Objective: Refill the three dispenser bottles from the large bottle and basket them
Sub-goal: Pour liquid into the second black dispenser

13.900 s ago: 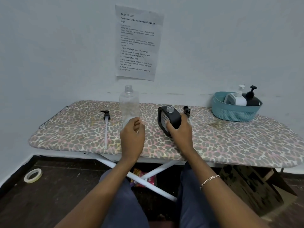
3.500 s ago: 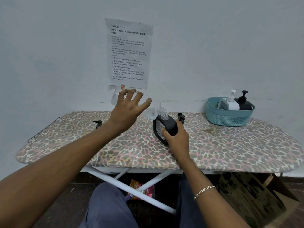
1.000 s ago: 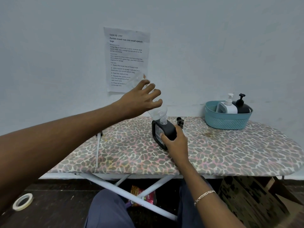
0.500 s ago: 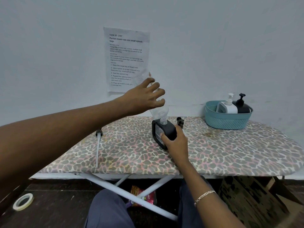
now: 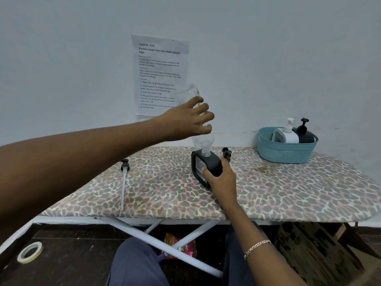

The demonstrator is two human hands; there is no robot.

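While pouring, holds the large bottle upended in the left grip, curled round its clear body, mouth set at the neck of the black dispenser bottle to avoid spills. Steadies that dispenser upright on the counter with the right grip wrapped round its side, against tipping. Has its pump head just beside, on the right, handy for screwing back. Has a long-tubed pump well to the left, out of the way. Shows a white dispenser and a second black dispenser already capped in the basket, by the back edge, far right. Possibly pours the last of it; hard to tell. Offers open counter between dispenser and basket for the carry.
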